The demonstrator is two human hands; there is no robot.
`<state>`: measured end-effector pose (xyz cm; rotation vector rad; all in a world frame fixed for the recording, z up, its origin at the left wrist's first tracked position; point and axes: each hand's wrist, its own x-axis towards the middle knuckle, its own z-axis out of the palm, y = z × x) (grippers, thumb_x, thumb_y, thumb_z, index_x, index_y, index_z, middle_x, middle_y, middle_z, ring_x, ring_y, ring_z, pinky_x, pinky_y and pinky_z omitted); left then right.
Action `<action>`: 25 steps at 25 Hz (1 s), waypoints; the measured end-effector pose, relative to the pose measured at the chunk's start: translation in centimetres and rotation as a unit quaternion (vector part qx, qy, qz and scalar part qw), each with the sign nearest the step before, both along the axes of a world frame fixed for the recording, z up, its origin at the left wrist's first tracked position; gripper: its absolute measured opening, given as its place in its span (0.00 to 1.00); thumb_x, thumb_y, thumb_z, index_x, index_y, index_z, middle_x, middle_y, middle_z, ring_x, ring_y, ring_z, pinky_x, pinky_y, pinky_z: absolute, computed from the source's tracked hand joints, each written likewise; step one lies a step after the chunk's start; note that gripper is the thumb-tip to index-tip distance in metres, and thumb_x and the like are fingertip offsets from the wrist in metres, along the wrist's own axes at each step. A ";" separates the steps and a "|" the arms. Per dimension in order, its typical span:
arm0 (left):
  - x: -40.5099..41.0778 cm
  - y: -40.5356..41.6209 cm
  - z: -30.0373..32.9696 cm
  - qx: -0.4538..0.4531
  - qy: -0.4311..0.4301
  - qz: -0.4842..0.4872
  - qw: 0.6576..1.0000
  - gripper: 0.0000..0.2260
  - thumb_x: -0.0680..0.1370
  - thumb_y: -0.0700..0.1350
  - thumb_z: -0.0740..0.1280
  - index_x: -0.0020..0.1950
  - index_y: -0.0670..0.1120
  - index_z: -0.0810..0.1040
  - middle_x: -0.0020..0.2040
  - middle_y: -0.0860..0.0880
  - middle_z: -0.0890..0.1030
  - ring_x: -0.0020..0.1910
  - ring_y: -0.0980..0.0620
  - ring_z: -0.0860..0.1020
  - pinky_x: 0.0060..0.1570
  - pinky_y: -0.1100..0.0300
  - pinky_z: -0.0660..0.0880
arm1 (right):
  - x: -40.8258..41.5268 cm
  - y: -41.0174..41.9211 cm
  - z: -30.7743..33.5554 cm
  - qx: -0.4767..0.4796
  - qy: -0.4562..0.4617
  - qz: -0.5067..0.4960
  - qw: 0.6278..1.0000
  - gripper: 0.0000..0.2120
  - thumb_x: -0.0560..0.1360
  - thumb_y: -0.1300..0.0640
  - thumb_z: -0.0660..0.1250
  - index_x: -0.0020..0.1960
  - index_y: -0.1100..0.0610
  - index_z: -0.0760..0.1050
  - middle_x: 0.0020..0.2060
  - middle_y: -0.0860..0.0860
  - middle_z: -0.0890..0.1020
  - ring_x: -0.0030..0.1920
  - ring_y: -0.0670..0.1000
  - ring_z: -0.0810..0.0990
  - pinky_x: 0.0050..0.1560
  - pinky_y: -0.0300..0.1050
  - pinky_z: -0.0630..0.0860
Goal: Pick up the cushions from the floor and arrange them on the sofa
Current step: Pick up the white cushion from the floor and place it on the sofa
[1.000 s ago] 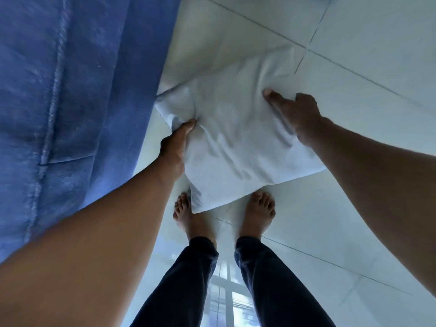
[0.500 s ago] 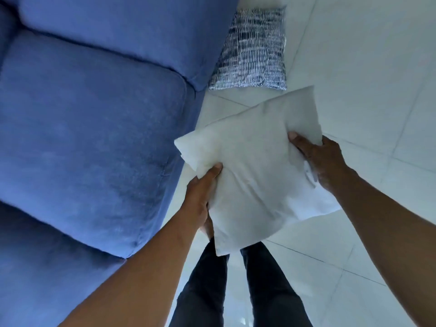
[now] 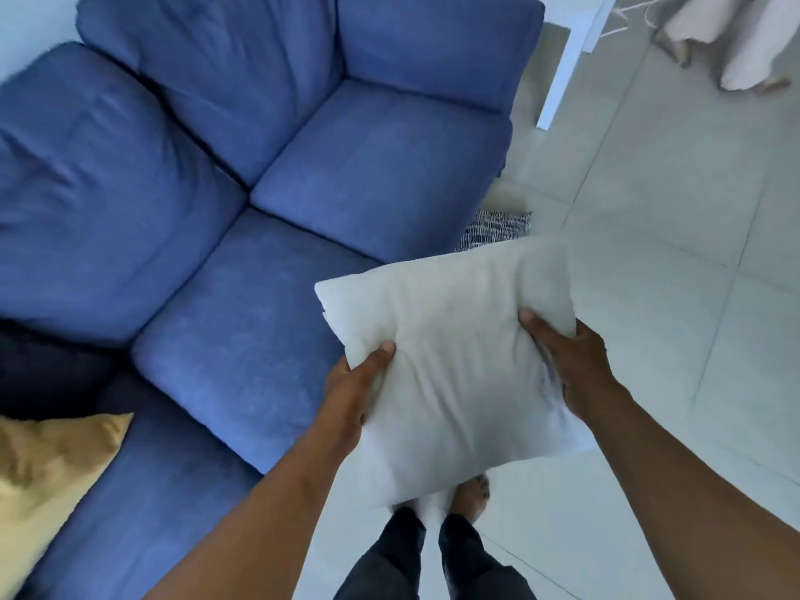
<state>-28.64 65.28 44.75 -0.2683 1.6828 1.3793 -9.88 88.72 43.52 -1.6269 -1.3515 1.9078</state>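
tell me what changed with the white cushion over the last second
The white cushion went from lying on the floor by the feet to lifted up beside the sofa. The left hand and right hand grip its sides as before. The striped cushion remains on the floor.

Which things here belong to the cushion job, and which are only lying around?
Belong to the job:
white cushion, held by left hand and right hand
patterned cushion on the floor
yellow cushion on the sofa
blue sofa

Just lying about:
pale fabric on the floor, far right
white furniture leg
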 end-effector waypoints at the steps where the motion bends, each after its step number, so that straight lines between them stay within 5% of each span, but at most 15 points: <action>1: -0.4 -0.3 1.5 0.002 0.013 0.009 1.000 0.23 0.71 0.56 0.81 0.64 0.53 0.84 0.58 0.52 0.90 0.59 0.47 0.87 0.65 0.43 0.81 | -0.9 0.2 1.4 0.004 0.013 0.010 1.000 0.23 0.64 0.41 0.84 0.53 0.51 0.85 0.45 0.40 0.90 0.44 0.42 0.89 0.49 0.42 0.81; 11: -6.0 -4.7 8.5 0.028 0.136 0.116 0.984 0.16 0.74 0.52 0.81 0.59 0.51 0.85 0.55 0.52 0.90 0.54 0.49 0.88 0.55 0.50 0.85 | -11.4 -0.8 8.7 0.019 0.102 0.113 0.988 0.17 0.68 0.53 0.84 0.54 0.49 0.84 0.49 0.44 0.89 0.52 0.48 0.88 0.54 0.46 0.83; 15: -9.2 -7.7 8.8 0.049 0.161 0.160 0.973 0.18 0.72 0.53 0.82 0.60 0.51 0.85 0.54 0.53 0.90 0.51 0.52 0.89 0.43 0.59 0.85 | -16.8 -2.1 9.6 0.025 0.122 0.166 0.978 0.25 0.67 0.56 0.84 0.62 0.55 0.82 0.57 0.51 0.88 0.57 0.54 0.87 0.63 0.54 0.82; 25: -21.5 -14.0 9.9 0.072 0.185 0.228 0.953 0.16 0.69 0.53 0.82 0.56 0.53 0.88 0.55 0.50 0.90 0.52 0.48 0.89 0.44 0.59 0.85 | -33.7 -4.7 12.0 0.022 0.137 0.276 0.951 0.36 0.54 0.39 0.88 0.59 0.50 0.85 0.54 0.47 0.90 0.53 0.51 0.90 0.51 0.49 0.85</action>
